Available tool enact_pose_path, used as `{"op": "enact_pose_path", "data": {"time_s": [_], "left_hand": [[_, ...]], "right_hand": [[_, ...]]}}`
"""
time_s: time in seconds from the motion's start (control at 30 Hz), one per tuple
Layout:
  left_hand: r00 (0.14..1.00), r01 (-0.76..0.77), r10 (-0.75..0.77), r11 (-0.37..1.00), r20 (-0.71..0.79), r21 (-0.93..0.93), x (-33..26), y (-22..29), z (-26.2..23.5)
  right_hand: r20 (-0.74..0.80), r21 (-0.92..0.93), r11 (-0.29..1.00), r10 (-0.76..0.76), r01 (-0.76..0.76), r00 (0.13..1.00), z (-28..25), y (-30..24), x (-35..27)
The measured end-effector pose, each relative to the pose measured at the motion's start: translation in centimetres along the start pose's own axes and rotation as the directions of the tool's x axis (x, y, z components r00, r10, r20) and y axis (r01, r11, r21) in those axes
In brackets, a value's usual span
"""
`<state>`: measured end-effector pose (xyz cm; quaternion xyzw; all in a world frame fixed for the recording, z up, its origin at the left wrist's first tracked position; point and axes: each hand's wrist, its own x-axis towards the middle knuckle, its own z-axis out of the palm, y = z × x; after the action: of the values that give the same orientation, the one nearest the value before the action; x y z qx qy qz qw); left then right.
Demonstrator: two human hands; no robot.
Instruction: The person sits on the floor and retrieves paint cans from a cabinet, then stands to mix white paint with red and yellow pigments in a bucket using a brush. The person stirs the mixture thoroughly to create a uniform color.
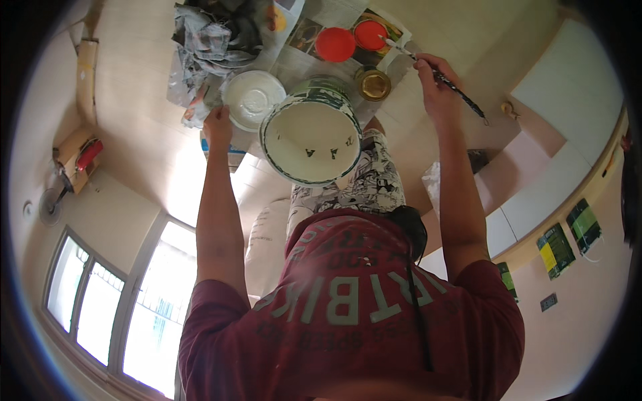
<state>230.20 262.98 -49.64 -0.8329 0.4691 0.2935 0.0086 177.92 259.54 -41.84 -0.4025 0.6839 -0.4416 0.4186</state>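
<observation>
My right hand (439,83) is closed round a paintbrush (438,75) with a dark, paint-spotted handle. Its pale tip reaches the right one of two round red surfaces (368,33), which look like paint; whether it touches cannot be told. The other red round (336,44) lies just left of it. At the left, my left hand (217,127) is closed at the near left edge of a shallow white round dish or lid (254,100), wet-looking inside. Between my arms stands a large white bucket (307,137) with dark smears. A gold-coloured round lid or tin (373,84) lies right of it.
Printed paper sheets (304,35) lie under the red rounds. Crumpled grey cloth (214,40) is heaped at the far left. White cabinet panels (568,93) line the right side. Windows (87,294) and a wall fan (51,206) are at the left.
</observation>
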Motion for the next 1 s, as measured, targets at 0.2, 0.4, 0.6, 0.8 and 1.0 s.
{"op": "enact_pose_path", "data": {"time_s": [0.2, 0.4, 0.6, 0.8, 1.0], "left_hand": [[1.0, -0.026, 0.029, 0.959, 0.007, -0.283, 0.8, -3.3, 1.2], [0.988, 0.133, -0.04, 0.713, 0.149, -0.688, -2.1, -2.4, -3.0], [0.983, 0.182, -0.129, 0.514, 0.134, -0.838, -5.7, -1.4, -8.6], [0.997, -0.032, -0.025, 0.733, -0.074, -0.679, -7.6, 0.5, -12.7], [0.997, 0.033, -0.075, 0.206, 0.017, -0.978, -11.1, 9.1, -13.4]], "right_hand": [[0.023, -0.137, 0.99, -0.04, 0.043, 0.999, 0.4, 0.0, 0.4], [0.045, -0.199, 0.979, -0.024, 0.033, 0.999, 1.1, 0.3, 0.6], [0.053, -0.223, 0.973, -0.047, 0.058, 0.997, 1.3, 0.3, 0.7], [0.044, -0.147, 0.989, 0.036, -0.029, 0.998, 0.8, -0.8, 1.2], [0.133, 0.355, 0.892, 0.247, -0.279, 0.96, -3.8, -6.9, 1.0]]}}
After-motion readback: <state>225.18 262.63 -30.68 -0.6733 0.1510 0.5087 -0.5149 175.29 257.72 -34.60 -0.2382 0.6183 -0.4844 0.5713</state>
